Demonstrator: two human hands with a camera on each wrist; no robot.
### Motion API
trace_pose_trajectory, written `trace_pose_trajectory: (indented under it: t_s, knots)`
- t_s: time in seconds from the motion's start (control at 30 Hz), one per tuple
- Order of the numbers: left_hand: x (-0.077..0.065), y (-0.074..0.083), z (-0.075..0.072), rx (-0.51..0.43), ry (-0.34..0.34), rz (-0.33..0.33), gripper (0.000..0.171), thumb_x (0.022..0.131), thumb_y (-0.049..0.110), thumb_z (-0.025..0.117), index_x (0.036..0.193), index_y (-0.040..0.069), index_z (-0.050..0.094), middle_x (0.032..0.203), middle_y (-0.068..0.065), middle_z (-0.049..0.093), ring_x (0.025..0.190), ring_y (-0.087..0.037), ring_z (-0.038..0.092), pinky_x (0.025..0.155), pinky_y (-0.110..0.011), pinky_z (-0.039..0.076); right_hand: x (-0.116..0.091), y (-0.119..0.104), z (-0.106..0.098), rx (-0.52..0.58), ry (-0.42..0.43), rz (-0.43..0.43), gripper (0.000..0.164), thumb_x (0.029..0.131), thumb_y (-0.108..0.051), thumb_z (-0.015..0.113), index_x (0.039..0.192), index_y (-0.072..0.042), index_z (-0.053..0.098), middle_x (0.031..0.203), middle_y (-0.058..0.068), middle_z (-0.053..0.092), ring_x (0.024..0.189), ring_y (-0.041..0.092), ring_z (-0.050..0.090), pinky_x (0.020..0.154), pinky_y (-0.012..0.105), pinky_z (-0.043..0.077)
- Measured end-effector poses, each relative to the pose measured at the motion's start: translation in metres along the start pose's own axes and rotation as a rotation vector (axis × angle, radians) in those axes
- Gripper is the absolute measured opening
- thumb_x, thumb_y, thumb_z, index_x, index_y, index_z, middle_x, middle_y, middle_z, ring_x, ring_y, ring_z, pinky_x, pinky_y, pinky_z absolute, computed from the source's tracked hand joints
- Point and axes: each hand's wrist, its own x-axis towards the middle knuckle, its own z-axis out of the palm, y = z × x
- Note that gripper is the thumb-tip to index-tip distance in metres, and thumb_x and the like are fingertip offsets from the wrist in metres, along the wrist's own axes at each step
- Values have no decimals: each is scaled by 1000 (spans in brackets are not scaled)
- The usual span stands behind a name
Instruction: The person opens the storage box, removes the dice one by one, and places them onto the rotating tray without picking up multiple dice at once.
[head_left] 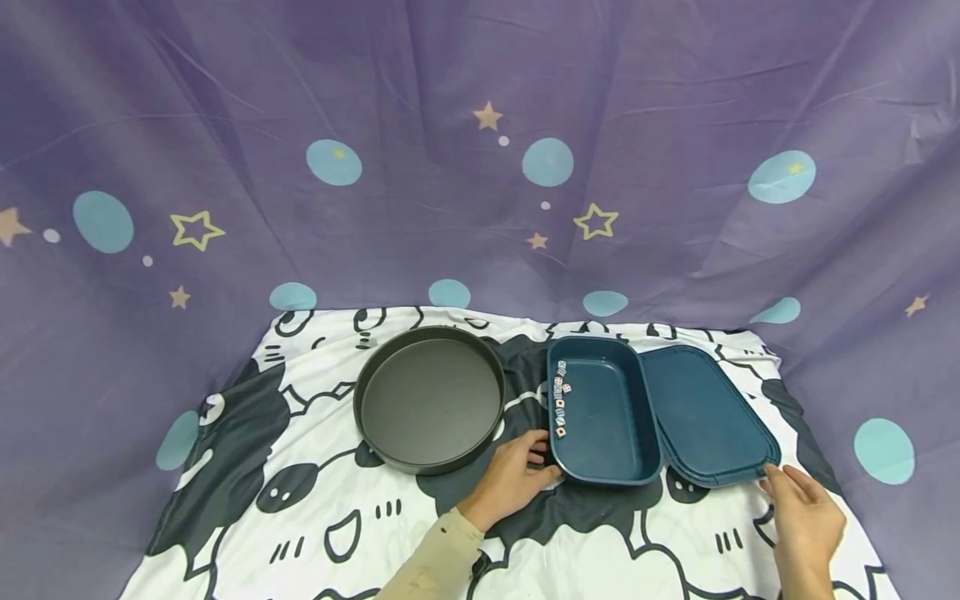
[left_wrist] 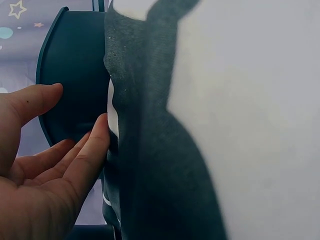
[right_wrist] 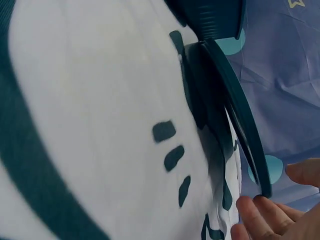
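Note:
A dark blue rectangular container (head_left: 606, 417) stands on the patterned cloth with several small white dice (head_left: 559, 400) along its left inner side. My left hand (head_left: 517, 473) is at its near left corner. In the left wrist view the fingers (left_wrist: 90, 160) and thumb lie spread, fingertips right at the container wall (left_wrist: 75, 60). Against the container's right side lies the blue lid (head_left: 708, 417), which tilts off the cloth in the right wrist view. My right hand (head_left: 806, 512) is at the lid's near right corner, fingertips at its edge (right_wrist: 265, 187) and thumb apart from it.
A round dark grey pan (head_left: 431, 400) stands left of the container, close to the left hand. The cloth (head_left: 315, 517) is black and white with cartoon figures. A purple curtain (head_left: 450, 167) with stars and blue ovals closes off the back and sides.

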Motion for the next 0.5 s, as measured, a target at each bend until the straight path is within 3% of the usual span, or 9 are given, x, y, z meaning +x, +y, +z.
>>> trace_pose_trajectory:
  t_s: [0.1, 0.17, 0.5]
  knots:
    - [0, 0, -1, 2, 9, 3, 51, 91, 20, 74, 134, 1, 57, 118, -11, 66, 100, -22, 67, 78, -19, 57, -1, 1, -1, -90, 20, -33, 47, 94, -10, 67, 136, 3, 53, 64, -30, 62, 61, -9, 63, 59, 4, 50]
    - [-1, -1, -2, 1, 13, 2, 50, 91, 20, 74, 134, 1, 57, 119, -11, 66, 100, -22, 67, 79, -19, 57, -1, 2, 0, -115, 27, -54, 49, 94, -10, 66, 138, 4, 51, 65, -32, 61, 61, -11, 62, 58, 4, 50]
    - [-3, 3, -7, -14, 39, 16, 49, 91, 17, 74, 134, 1, 57, 119, -12, 66, 100, -24, 68, 80, -20, 58, -10, -9, 19, -72, -6, -118, 25, 93, -11, 71, 117, -11, 64, 74, -26, 65, 64, -5, 65, 59, 6, 50]
